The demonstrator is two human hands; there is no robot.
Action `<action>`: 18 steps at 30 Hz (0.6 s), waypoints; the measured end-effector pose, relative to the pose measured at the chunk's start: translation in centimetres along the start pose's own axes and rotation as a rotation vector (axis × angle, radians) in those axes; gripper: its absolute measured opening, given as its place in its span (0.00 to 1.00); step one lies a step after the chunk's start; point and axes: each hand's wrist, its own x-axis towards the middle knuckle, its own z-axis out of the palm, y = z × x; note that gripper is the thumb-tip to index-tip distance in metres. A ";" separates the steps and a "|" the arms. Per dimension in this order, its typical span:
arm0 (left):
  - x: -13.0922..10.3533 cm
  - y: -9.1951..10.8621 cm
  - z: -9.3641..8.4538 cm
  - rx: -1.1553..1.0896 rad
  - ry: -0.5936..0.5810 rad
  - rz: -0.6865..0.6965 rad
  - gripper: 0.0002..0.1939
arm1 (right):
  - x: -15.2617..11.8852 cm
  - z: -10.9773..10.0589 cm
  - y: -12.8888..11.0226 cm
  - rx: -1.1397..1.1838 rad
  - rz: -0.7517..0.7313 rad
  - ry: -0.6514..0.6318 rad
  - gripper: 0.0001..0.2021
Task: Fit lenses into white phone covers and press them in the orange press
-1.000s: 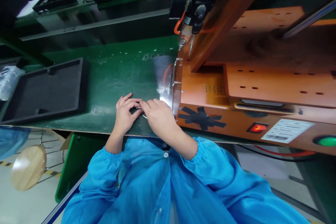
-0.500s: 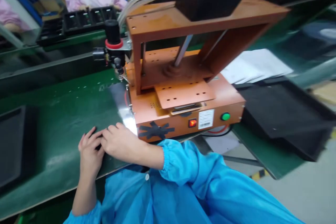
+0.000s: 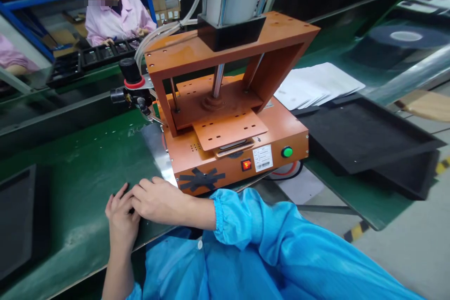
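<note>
Left hand point(image 3: 121, 215) and right hand point(image 3: 158, 199) are laid fingertip to fingertip on the green belt point(image 3: 87, 168) — fingers curled together, any grasped item hidden — just beside the orange press point(image 3: 228, 145).

No legible txt. White label point(image 3: 263, 158) w/ barcode on front of orange press point(image 3: 232, 150), betw. red switch point(image 3: 246, 165) & green button point(image 3: 287, 152): print too small to read.

Green bench point(image 3: 87, 164) carries orange press point(image 3: 225, 150), black trays point(image 3: 365, 136).
</note>
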 end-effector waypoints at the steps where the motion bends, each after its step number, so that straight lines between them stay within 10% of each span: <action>1: 0.0 0.1 0.0 0.002 -0.005 -0.004 0.12 | 0.0 -0.1 0.0 0.008 -0.003 -0.019 0.12; 11: -0.7 4.4 0.0 0.084 -0.076 -0.053 0.16 | -2.3 -0.2 -0.4 -0.134 0.022 -0.029 0.15; 18: -0.2 5.8 -0.8 0.169 -0.246 -0.059 0.42 | -8.0 -3.4 -1.7 -0.044 -0.058 0.390 0.09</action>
